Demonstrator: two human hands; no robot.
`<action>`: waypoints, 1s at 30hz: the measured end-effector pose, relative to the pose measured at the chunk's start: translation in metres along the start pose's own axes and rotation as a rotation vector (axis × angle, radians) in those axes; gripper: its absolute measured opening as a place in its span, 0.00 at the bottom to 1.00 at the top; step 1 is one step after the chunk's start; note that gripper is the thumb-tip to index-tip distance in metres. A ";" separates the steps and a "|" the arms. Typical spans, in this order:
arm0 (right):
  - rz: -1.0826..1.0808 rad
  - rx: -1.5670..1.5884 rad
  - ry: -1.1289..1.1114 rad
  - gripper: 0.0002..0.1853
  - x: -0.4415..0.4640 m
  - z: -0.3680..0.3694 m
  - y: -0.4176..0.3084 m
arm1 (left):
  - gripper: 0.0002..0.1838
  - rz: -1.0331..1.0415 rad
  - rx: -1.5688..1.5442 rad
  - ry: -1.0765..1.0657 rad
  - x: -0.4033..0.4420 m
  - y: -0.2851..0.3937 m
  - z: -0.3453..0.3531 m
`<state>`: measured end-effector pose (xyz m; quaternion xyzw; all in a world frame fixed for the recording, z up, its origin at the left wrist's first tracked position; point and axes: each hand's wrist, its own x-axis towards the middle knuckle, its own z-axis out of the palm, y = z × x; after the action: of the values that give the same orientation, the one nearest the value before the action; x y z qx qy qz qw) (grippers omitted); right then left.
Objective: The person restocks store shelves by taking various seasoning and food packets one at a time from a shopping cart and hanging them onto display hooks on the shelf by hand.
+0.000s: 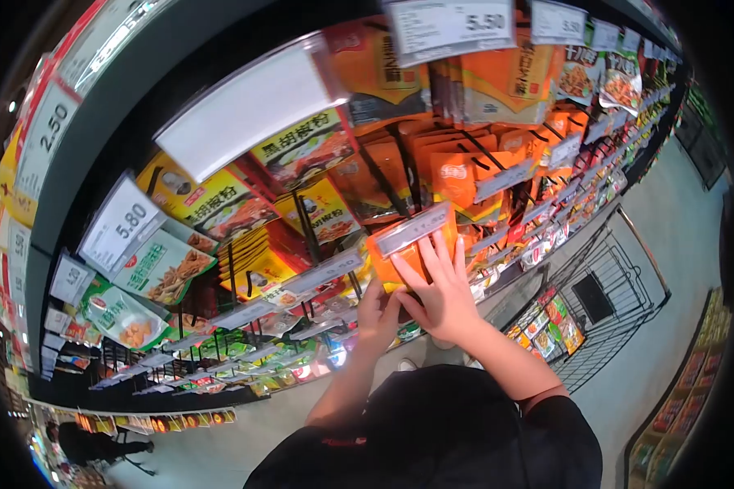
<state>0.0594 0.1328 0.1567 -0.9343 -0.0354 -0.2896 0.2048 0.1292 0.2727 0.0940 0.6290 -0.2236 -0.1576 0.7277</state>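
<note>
An orange packet [381, 259] hangs at the middle of the shelf rack, behind a price tag [413, 229]. My right hand [443, 292] lies over the packet's front, its fingers spread and their tips near the tag. Lower down and to the left, my left hand [378, 314] is at the packet's bottom edge with its fingers bent; what they hold, if anything, is hidden. Yellow packets [263, 259] hang to the left, and more orange packets [453, 178] hang above and to the right.
A wire shopping cart [628, 281] with several colourful packets [550, 322] stands at the right. Green packets [159, 265] hang at the left. Another shelf [681, 391] lines the lower right. A person in dark clothing [86, 444] is far off at the lower left.
</note>
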 end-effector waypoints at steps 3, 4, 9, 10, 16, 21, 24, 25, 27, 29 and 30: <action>0.052 -0.024 0.022 0.29 0.010 0.012 -0.006 | 0.11 0.038 -0.029 0.002 0.006 0.010 -0.002; 0.040 -0.023 0.010 0.29 0.013 0.014 -0.007 | 0.10 0.068 -0.021 -0.008 0.009 0.013 -0.002; 0.134 -0.088 -0.003 0.26 0.019 0.026 -0.009 | 0.10 0.050 -0.091 -0.034 0.020 0.005 -0.003; 0.150 -0.082 -0.004 0.25 0.019 0.027 -0.009 | 0.10 0.053 -0.100 -0.028 0.021 0.000 -0.003; 0.150 -0.118 -0.005 0.25 0.021 0.022 -0.015 | 0.13 0.144 -0.170 0.024 0.021 -0.005 0.002; 0.150 -0.143 0.003 0.25 0.025 0.024 -0.017 | 0.17 0.131 -0.326 -0.070 0.022 -0.020 0.002; 0.145 -0.166 0.034 0.25 0.026 0.025 -0.017 | 0.17 0.201 -0.304 -0.053 0.022 -0.017 0.006; 0.150 -0.202 -0.015 0.28 0.027 0.026 -0.016 | 0.17 0.151 -0.236 -0.055 0.020 -0.019 0.003; 0.170 -0.227 -0.081 0.32 0.027 0.027 -0.016 | 0.13 0.137 -0.230 -0.003 0.020 -0.016 0.007; 0.173 -0.217 -0.070 0.32 0.031 0.028 -0.017 | 0.13 0.110 -0.211 0.042 0.022 -0.024 0.004; 0.177 -0.202 -0.063 0.32 0.034 0.029 -0.017 | 0.13 0.110 -0.211 0.040 0.024 -0.028 0.001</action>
<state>0.0992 0.1583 0.1599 -0.9582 0.0700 -0.2433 0.1330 0.1508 0.2552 0.0700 0.5386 -0.2254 -0.1277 0.8018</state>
